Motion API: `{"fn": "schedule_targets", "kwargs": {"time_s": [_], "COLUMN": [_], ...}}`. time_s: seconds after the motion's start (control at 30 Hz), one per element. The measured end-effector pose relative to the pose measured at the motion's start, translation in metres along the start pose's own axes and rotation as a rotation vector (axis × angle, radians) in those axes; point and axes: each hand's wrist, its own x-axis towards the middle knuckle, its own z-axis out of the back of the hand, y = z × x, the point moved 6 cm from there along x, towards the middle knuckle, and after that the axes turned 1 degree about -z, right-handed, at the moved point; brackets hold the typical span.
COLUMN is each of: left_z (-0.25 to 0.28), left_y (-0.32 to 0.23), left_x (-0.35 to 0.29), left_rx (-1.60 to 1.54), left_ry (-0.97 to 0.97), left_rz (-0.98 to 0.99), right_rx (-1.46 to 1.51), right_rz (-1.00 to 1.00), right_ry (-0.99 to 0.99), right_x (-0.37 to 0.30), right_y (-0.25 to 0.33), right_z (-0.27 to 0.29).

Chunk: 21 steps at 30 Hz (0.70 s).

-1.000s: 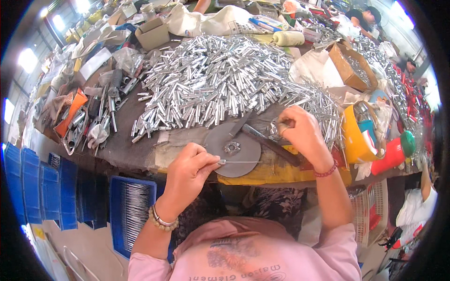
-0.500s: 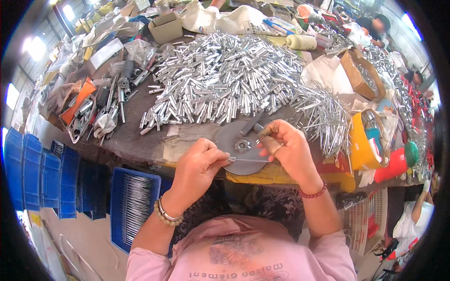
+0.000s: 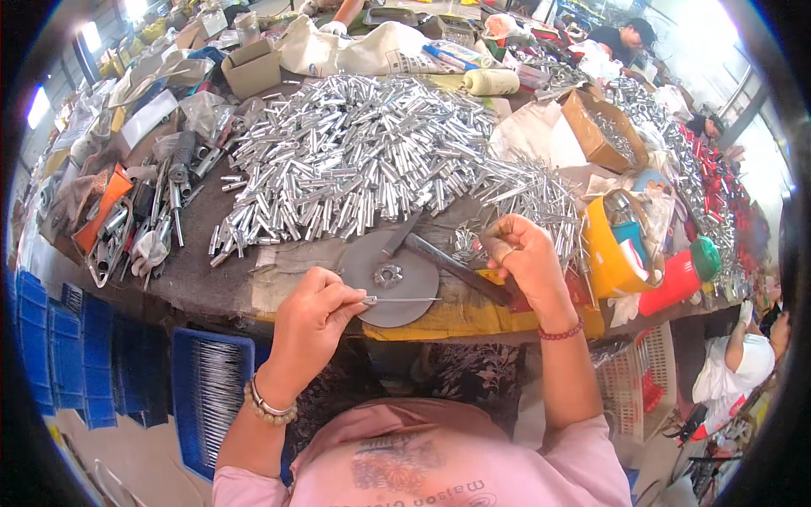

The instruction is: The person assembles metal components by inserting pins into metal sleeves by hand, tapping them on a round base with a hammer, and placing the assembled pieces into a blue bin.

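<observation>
My left hand (image 3: 317, 308) pinches a thin metal rod (image 3: 405, 299) by its thicker end. The rod points right, above the lower part of a grey round disc (image 3: 355, 262) with a ring-shaped metal piece (image 3: 389, 275) at its centre. My right hand (image 3: 530, 258) is raised to the right of the disc, its thumb and fingers closed together. Whatever is between those fingertips, if anything, is too small to tell. Beside them lies a little heap of small metal parts (image 3: 465, 242). A hammer (image 3: 456, 269) lies between the disc and my right hand, its head over the disc's edge.
A large heap of short metal tubes (image 3: 355, 152) covers the table's middle, with thin rods (image 3: 541, 198) to its right. Farther right are a yellow container (image 3: 612, 253) and a red bottle (image 3: 667, 287). Tools (image 3: 148, 211) lie left. A blue bin (image 3: 211, 397) holds rods below the table edge.
My right hand has left the rod's tip and moved right, toward the small parts. My left hand still holds the rod. The view has shifted, and more of the hammer shows.
</observation>
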Motion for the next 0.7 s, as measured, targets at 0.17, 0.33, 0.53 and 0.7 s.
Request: {"fn": "schedule_targets", "kwargs": {"time_s": [0.17, 0.33, 0.53, 0.7], "left_z": [0.001, 0.001, 0.001, 0.001], "left_y": [-0.001, -0.003, -0.001, -0.003], "left_x": [0.0, 0.0, -0.001, 0.002], "left_rx": [0.005, 0.022, 0.002, 0.023], "left_ry": [-0.008, -0.009, -0.013, -0.009], "left_rz": [-0.004, -0.02, -0.009, -0.009], "right_rx": [-0.054, -0.031, -0.3, -0.374], "right_rz": [-0.005, 0.097, 0.298, 0.64], "right_ry": [-0.012, 0.002, -0.06, 0.048], "right_x": [0.002, 0.003, -0.015, -0.045], "right_y": [-0.003, -0.011, 0.018, 0.047], "right_z": [0.004, 0.004, -0.008, -0.077]}}
